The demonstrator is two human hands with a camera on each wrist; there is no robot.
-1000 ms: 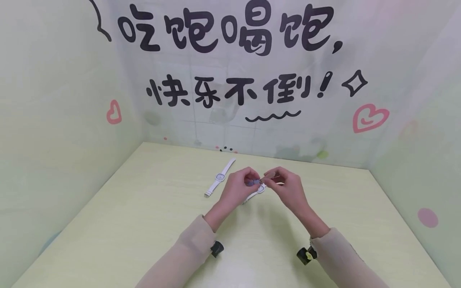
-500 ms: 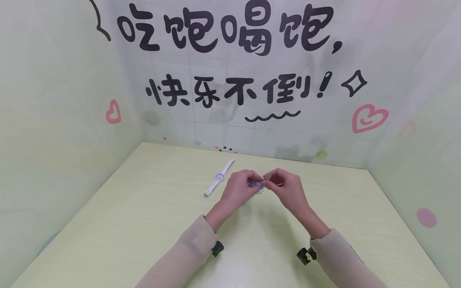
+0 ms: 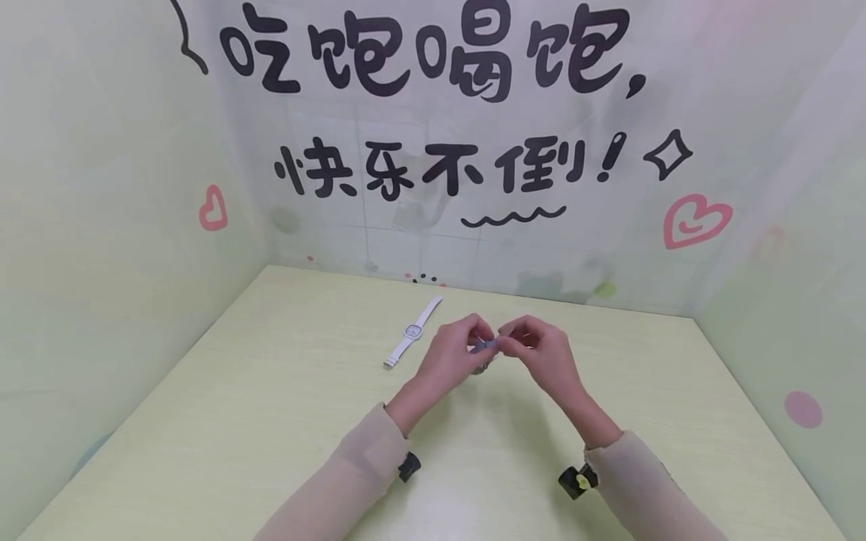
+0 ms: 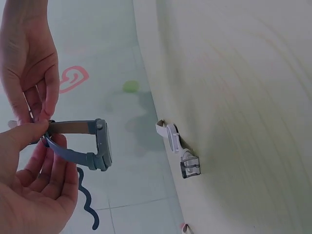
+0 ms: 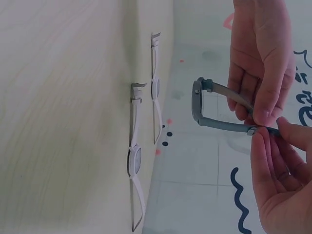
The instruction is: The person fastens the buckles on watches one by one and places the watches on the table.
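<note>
A blue-grey wristwatch hangs above the table, its strap bent into a loop with the square case at the far end from the fingers. My left hand pinches the strap near the buckle. Opposite it, my right hand pinches the strap at the same spot, and the fingertips of both hands meet there. Fingers partly hide the buckle and strap ends. Below the hands lies a white wristwatch, mostly covered in the head view.
Another white wristwatch lies stretched out on the pale wooden table, left of my hands. A printed curtain rises at the table's back edge, with more curtain along both sides.
The strap piece that stuck up by my right fingers is now tucked between the fingertips. The held watch now covers more of the white one below. Both hands stay nearly in place.
</note>
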